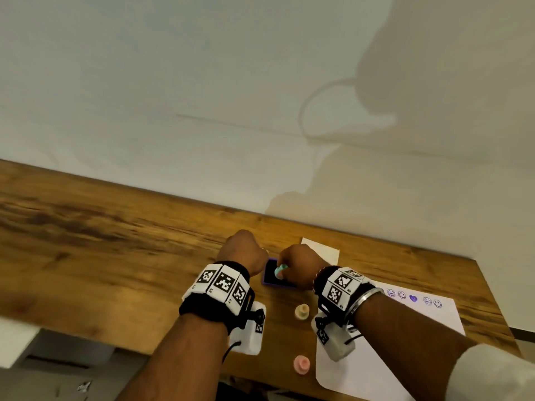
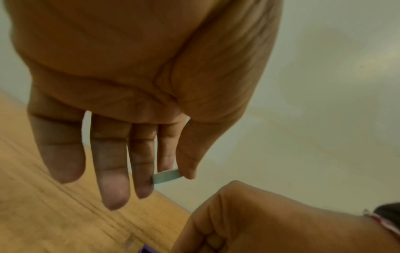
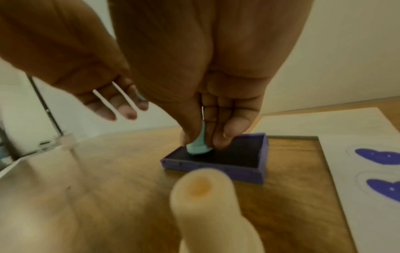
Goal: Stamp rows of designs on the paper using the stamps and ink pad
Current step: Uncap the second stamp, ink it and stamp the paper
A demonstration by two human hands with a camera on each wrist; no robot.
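1. Stamps: a mint-green stamp point(image 3: 198, 147) is pinched by the right hand point(image 1: 301, 263), base down on the purple ink pad point(image 3: 238, 154), centre frame on the desk point(image 1: 115, 227).
2. Left hand point(image 2: 129, 102) pinches a small mint cap point(image 2: 166, 176), seen clearly only in the left wrist view.
3. Inking appears underway; next, carry it to the paper point(image 1: 376, 357), lower right.
4. Only the head view shows the smiley row point(image 1: 414, 298).

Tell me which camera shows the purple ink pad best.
The right wrist view: the ink pad lies open with the teal stamp pressed on it. The head view shows it small between both hands; the left wrist view catches only a corner.
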